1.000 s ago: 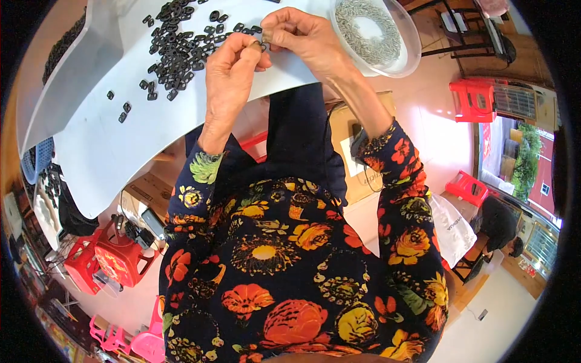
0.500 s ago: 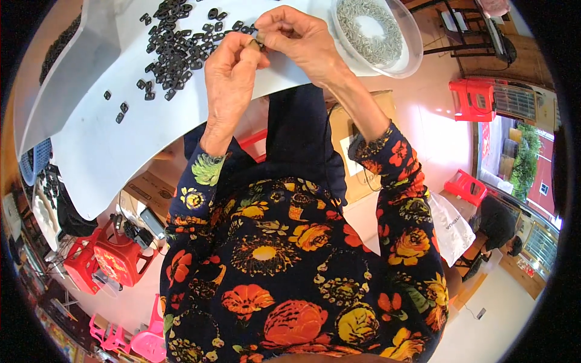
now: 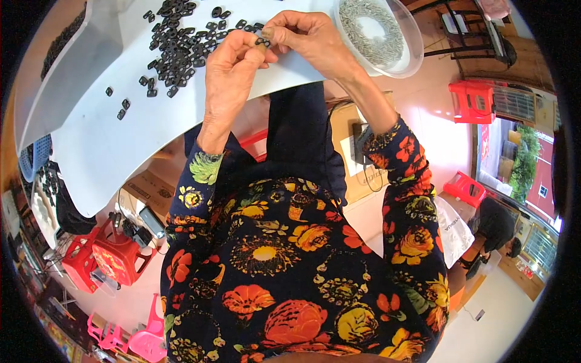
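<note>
Between the thumb and fingers of my left hand (image 3: 233,72) is a small black oval part (image 3: 262,42) with holes in it. Close against it on the right, my right hand (image 3: 311,45) has thumb and forefinger pinched together; whatever is in that pinch is too small to make out. Left of my hands, a loose pile of similar black parts (image 3: 175,57) spreads over the white tabletop (image 3: 97,151). A clear round plastic tub (image 3: 416,57) beyond my right wrist holds many small silver metal pieces (image 3: 387,45), ringed around a bare middle.
A cardboard box (image 3: 351,130) stands below the table edge by my legs. Red stools (image 3: 121,257) are at the lower left, with pink chairs (image 3: 148,339) nearby. Another person (image 3: 493,227) in dark clothes bends over at the right. A clear curved panel (image 3: 60,78) rises at the table's left.
My right hand has shifted slightly right and down, its fingertips drawing a little apart from my left ones. The black part now shows more plainly in my left fingertips.
</note>
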Tool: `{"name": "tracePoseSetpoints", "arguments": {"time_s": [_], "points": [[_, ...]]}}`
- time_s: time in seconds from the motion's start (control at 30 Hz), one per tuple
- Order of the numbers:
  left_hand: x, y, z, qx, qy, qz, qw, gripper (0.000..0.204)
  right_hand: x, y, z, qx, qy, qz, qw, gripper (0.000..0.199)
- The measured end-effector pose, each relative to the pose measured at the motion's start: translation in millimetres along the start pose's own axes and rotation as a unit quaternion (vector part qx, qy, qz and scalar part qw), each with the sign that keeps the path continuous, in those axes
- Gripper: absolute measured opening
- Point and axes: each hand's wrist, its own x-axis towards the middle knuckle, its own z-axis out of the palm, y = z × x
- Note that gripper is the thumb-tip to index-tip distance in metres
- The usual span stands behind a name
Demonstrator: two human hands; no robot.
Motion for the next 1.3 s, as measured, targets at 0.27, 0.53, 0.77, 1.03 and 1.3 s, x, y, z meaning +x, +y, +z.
{"name": "tracePoseSetpoints", "arguments": {"time_s": [0.27, 0.53, 0.77, 1.03, 1.3], "points": [[1.4, -5.2, -2.9, -0.056, 0.016, 0.019, 0.998, 0.010, -2.3, 4.3, 16.9, 0.027, 0.078, -0.026, 0.996, 0.013], [8.6, 13.2, -21.5, 0.006, -0.024, 0.009, 1.000, 0.014, -3.8, 14.1, 20.5, 0.072, 0.082, -0.068, 0.992, 0.014], [80.4, 45.1, -65.8, 0.507, -0.043, 0.150, 0.848, 0.021, -5.6, 10.8, 18.8, 0.165, 0.078, -0.021, 0.983, 0.014], [114.8, 32.2, -65.4, 0.596, -0.198, 0.122, 0.768, 0.017, -7.9, 20.8, 18.6, 0.151, 0.104, -0.065, 0.981, 0.019], [99.8, 18.2, -70.3, 0.554, -0.128, 0.249, 0.784, 0.011, -9.1, 19.4, 19.4, 0.133, 0.079, -0.097, 0.983, 0.019]]}}
